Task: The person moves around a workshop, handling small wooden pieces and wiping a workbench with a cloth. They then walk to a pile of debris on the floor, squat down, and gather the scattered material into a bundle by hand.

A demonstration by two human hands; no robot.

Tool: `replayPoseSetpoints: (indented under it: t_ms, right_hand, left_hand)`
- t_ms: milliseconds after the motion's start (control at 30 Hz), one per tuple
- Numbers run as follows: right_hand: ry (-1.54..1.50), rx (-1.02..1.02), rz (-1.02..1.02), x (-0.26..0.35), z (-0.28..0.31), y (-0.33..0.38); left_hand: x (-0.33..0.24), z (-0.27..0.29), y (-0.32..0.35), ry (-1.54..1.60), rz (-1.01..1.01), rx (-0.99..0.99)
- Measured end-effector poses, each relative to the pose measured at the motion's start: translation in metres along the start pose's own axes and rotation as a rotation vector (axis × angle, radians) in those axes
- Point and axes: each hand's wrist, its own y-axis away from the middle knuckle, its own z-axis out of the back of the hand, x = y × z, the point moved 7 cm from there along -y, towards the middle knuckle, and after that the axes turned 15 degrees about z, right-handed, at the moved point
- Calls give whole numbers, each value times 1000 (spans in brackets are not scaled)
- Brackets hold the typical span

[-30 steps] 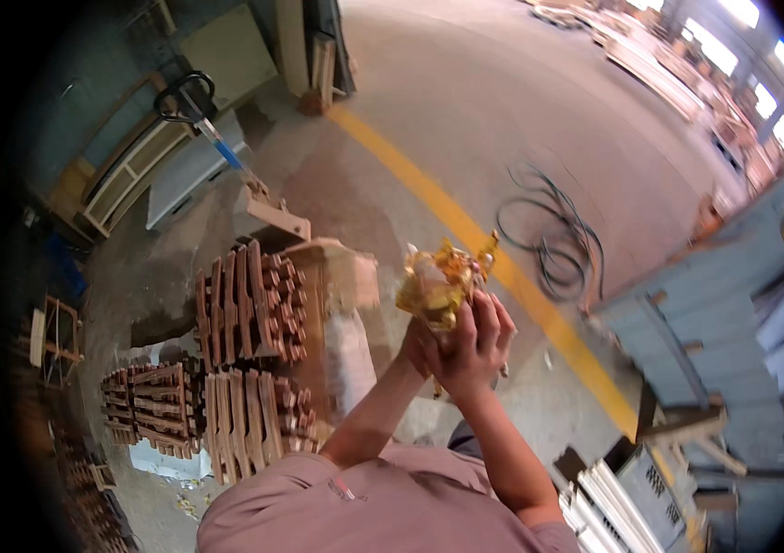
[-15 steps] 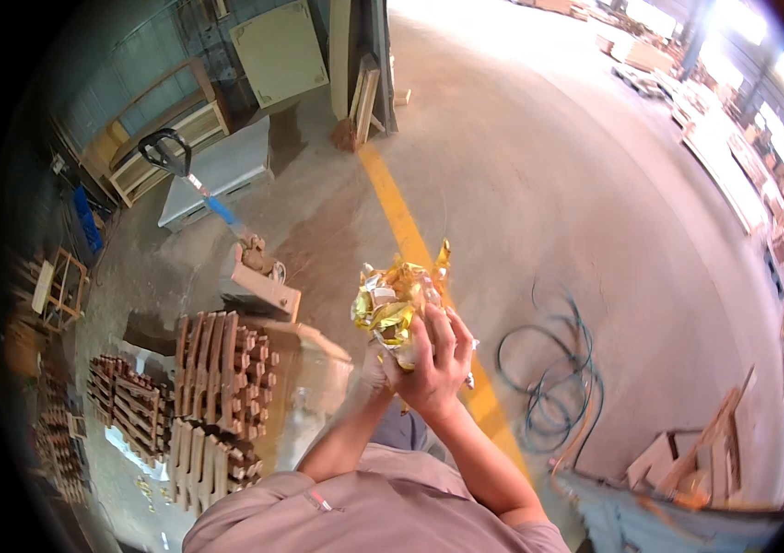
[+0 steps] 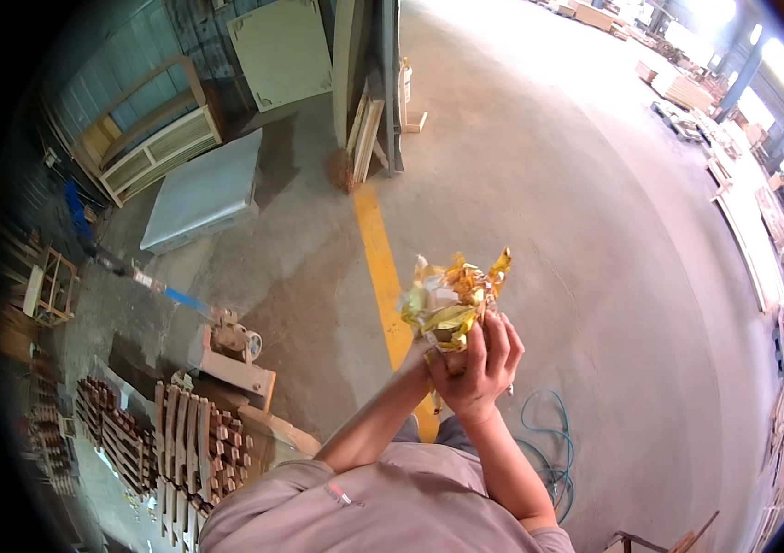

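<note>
A crumpled bundle of gold, yellow and silvery foil wrappers (image 3: 452,313) is held out in front of my chest in both hands. My right hand (image 3: 475,378) is closed on its near right side, with bent fingers pressing into the foil. On the lower left, my left hand (image 3: 422,359) supports the bundle, its fingers mostly hidden behind the foil and the other hand. Loose foil ends stick up above my fingers.
A yellow floor line (image 3: 378,253) runs ahead. At left are a pallet jack (image 3: 235,364), stacked brown wooden pieces (image 3: 185,433) and a wrapped flat block (image 3: 203,194). A green hose (image 3: 553,415) lies coiled at right. Boards lean against a post (image 3: 392,101).
The view has shifted forward; the pallet jack, wood stacks and hose now sit lower in the picture. Both hands still hold the foil bundle, which appears further right.
</note>
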Motion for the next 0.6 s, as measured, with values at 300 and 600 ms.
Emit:
replayPoseSetpoints:
  t_ms: [300, 600]
  right_hand:
    - [-135, -69, 20, -254, -232, -113]
    - [-266, 9, 51, -489, -444, -303]
  left_hand:
    - [-151, 75, -309, -148, -88, -126]
    - [-321, 107, -600, -73, -184, -387]
